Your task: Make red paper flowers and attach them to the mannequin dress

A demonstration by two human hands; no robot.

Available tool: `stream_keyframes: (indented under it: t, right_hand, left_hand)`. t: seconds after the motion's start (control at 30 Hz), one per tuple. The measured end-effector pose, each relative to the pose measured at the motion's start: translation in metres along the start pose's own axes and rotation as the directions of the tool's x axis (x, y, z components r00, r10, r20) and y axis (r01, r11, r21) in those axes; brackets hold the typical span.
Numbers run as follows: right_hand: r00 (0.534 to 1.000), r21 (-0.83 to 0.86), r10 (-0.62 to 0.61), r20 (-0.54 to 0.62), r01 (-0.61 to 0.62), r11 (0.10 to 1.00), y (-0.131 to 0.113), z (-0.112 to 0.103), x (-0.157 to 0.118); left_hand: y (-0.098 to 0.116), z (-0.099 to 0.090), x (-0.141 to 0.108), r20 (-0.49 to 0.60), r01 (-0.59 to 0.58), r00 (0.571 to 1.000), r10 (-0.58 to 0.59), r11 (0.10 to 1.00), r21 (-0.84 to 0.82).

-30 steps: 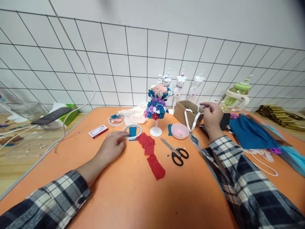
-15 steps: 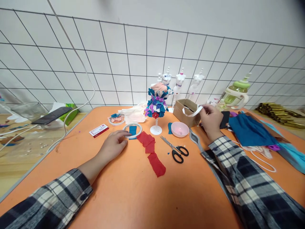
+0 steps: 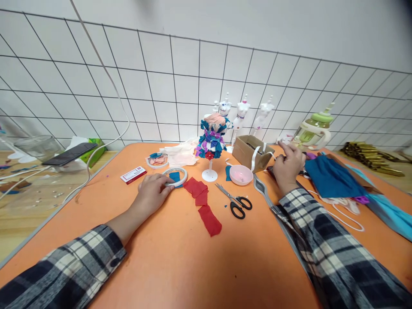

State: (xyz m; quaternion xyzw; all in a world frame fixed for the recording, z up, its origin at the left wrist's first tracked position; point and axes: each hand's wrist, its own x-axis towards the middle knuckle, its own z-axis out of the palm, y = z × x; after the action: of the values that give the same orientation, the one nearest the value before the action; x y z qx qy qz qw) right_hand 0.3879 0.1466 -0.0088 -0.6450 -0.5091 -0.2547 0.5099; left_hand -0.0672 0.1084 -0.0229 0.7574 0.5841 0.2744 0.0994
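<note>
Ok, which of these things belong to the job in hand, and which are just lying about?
Probably the job:
- white ring, under the left hand's fingers
- box, beside the right hand
- scissors
- red scraps
- dressed figure

Probably lying about:
- phone
- bottle
- gold bundle

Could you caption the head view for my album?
Left hand at a white tape roll, right hand beside a cardboard box, a ruffle-dressed mannequin between them.
</note>
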Motion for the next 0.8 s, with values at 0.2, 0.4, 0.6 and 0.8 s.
stream_keyframes:
  t: [0.2,0.4,0.6,0.8]
  right_hand:
    - [0.995,-0.017,-0.09,0.032,0.09,0.996,-0.007,-0.011,-0.018]
    - [0.979,0.033,-0.129,0.156,0.125,0.992,-0.025,-0.028,-0.033]
    - [0.94,0.095,-0.231,0.25,0.214,0.972,-0.045,-0.044,-0.048]
    - [0.928,0.13,-0.258,0.269,0.23,0.964,-0.047,-0.049,-0.053]
  left_hand:
    - [0.002,-0.004,0.0,0.069,0.054,0.997,-0.045,0.988,-0.141]
    - [0.005,-0.009,-0.003,0.08,0.112,0.992,-0.097,0.971,-0.211]
    - [0.005,-0.012,-0.004,0.028,0.13,0.991,-0.127,0.945,-0.301]
    - [0.011,-0.03,-0.012,-0.134,0.109,0.978,-0.159,0.94,-0.324]
